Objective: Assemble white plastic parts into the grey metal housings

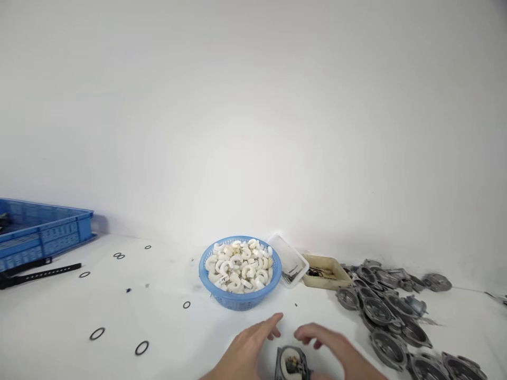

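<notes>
My left hand (247,348) rests at the bottom middle of the white table, its fingers stretched forward and a little apart, next to a grey metal housing (292,363). On the other side of that housing is my right hand (336,351), fingers curled over and round its far edge. The housing lies between the two hands at the frame's lower edge, with a small dark and brass part inside it. Just beyond the hands stands a blue basket (240,295) heaped with white C-shaped plastic pieces (240,265).
A pile of grey metal housings (390,316) spreads along the right. Behind the basket sit a clear tray (291,259) and a tan tray (327,272). A blue crate (41,229) and black straps (39,273) lie far left. Black O-rings (141,347) dot the table.
</notes>
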A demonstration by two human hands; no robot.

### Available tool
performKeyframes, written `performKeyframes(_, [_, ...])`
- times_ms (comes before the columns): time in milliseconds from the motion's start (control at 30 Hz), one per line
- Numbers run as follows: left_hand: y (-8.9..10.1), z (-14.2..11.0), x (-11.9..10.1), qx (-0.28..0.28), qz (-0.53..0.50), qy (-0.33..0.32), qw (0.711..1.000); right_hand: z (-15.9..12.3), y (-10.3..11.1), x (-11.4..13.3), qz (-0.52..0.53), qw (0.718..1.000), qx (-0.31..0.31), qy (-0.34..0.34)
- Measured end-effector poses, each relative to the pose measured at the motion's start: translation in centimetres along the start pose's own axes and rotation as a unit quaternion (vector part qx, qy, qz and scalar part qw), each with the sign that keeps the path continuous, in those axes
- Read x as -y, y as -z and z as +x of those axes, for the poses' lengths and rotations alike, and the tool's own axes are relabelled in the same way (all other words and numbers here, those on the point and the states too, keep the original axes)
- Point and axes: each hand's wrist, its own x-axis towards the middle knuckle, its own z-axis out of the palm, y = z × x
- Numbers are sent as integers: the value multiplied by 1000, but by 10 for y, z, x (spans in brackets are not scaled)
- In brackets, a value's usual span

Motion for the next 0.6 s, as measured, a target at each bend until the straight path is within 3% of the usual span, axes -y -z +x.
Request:
performKeyframes(100, [-6, 7, 13, -14, 24, -52, 998, 43, 24, -20, -170, 985, -36, -3])
performKeyframes(167, [-12, 11, 20, -17, 29, -79, 996, 85, 29, -28, -346, 937, -36, -2])
performKeyframes(333, [-26, 21, 34, -32, 32, -108, 993, 165, 11, -29, -476, 878, -34, -16])
performKeyframes(433, [-34, 28, 40, -7, 54, -109, 993, 183, -2, -34, -518, 854, -29, -43])
performKeyframes(600, [-40, 35, 37, 1, 72, -103, 992, 188, -8, -46, -555, 829, -20, -66])
